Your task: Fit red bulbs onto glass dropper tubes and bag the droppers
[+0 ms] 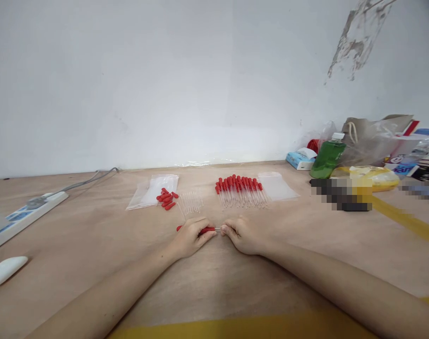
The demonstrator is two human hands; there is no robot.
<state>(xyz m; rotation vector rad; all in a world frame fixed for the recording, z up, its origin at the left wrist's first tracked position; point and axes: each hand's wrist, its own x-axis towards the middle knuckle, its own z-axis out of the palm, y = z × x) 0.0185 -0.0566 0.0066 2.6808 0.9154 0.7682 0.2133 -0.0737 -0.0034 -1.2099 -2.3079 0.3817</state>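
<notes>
My left hand [193,237] is closed round a red dropper bulb [208,229]; more red shows past its far side, and I cannot tell if that is a second bulb. My right hand [243,235] pinches a thin clear dropper tube [218,230], whose end meets the bulb between the two hands. Beyond my left hand lie a small pile of loose red bulbs [167,198] and a row of bare clear tubes [192,203]. Past my right hand, several droppers with red bulbs fitted [241,190] lie side by side, bulbs towards the wall.
Clear plastic bags [153,190] lie at the back left, with another white bag [278,186] right of the droppers. A power strip [27,219] is far left. On the right stand a tissue pack [301,159], a green bottle [328,156] and a yellow packet [385,180].
</notes>
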